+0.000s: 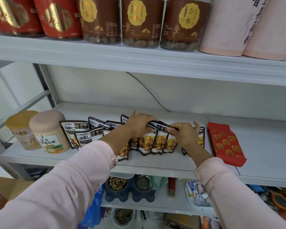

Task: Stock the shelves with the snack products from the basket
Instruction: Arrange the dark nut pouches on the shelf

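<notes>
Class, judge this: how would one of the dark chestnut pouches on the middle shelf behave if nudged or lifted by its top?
Probably floppy: the pouches lean on one another at uneven angles. Likely to topple when nudged, since the left hand and right hand both grip their tops. The glossy film may be slippery.

A pale grey upper shelf (139, 63) crosses the top of your view; the white middle shelf (262, 146) lies below it and a lower shelf (162, 204) under that. A white back wall (106, 90) closes the middle shelf's rear edge, crossed by a thin curved line (147, 90). A grey post (45, 83) stands at its left rear corner.
</notes>
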